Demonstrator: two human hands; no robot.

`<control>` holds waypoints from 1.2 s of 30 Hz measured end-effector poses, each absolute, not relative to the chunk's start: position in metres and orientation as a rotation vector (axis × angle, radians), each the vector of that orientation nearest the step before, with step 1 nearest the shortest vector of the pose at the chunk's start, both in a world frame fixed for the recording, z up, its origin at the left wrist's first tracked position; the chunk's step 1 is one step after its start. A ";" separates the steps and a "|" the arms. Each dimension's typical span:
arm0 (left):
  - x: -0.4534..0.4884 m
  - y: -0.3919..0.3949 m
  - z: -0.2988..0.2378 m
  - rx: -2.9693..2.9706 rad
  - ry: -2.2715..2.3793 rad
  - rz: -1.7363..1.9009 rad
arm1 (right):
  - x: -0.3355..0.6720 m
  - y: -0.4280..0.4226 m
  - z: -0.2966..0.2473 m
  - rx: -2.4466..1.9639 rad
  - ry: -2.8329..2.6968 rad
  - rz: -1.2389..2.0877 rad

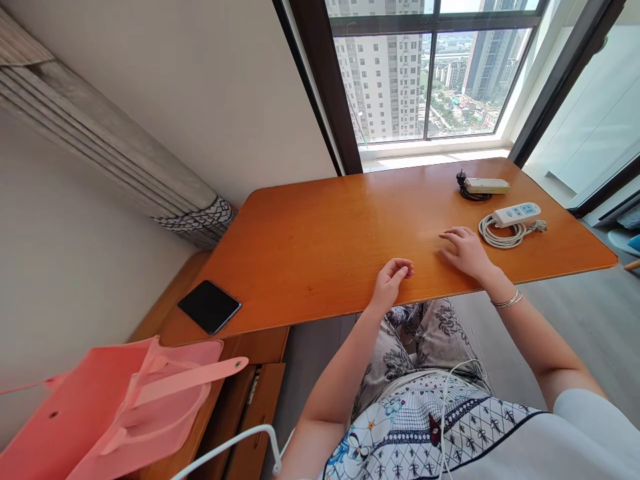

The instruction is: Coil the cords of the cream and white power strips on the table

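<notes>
White power strip [517, 214]: on the table [320, 253], beside your right hand [465, 252], cable [500, 241] coiled.
Second strip [489, 187]: farther back, black cord [475, 196] bundled.
Progress: both leads look gathered; you hold neither strip; what remains doesn't show.
Right grip: released, fingers spread.
Left hand [393, 281]: curled, thumb to fingers, nothing visible inside.
Near edge: beneath your forearms.
Room: leftward, toward the black-screened device [209, 307].

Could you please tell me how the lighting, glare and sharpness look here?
Head view: daylight through the dark-framed glass window makes the white sill glare; same head view: soft sheen on the glossy orange-brown wooden table; head view again: the bare right hand looks slightly blurred at the fingers, while the rectangular white power strip appears sharper.
</notes>
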State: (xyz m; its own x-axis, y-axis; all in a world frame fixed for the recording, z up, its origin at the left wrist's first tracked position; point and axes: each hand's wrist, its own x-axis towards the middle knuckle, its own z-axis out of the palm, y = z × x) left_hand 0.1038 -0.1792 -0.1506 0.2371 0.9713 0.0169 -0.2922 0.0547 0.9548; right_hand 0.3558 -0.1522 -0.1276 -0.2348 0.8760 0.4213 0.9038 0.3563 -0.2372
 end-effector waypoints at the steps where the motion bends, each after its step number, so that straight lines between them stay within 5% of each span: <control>1: 0.104 -0.179 -0.151 1.070 0.827 1.154 | 0.344 -0.145 -0.124 -1.474 -2.233 0.009; 23: 0.100 -0.173 -0.152 1.153 0.868 1.092 | 0.305 -0.069 -0.143 -1.341 -2.259 0.414; 36: 0.059 -0.071 -0.118 1.971 1.395 1.197 | 0.303 -0.073 -0.143 -1.328 -2.321 0.369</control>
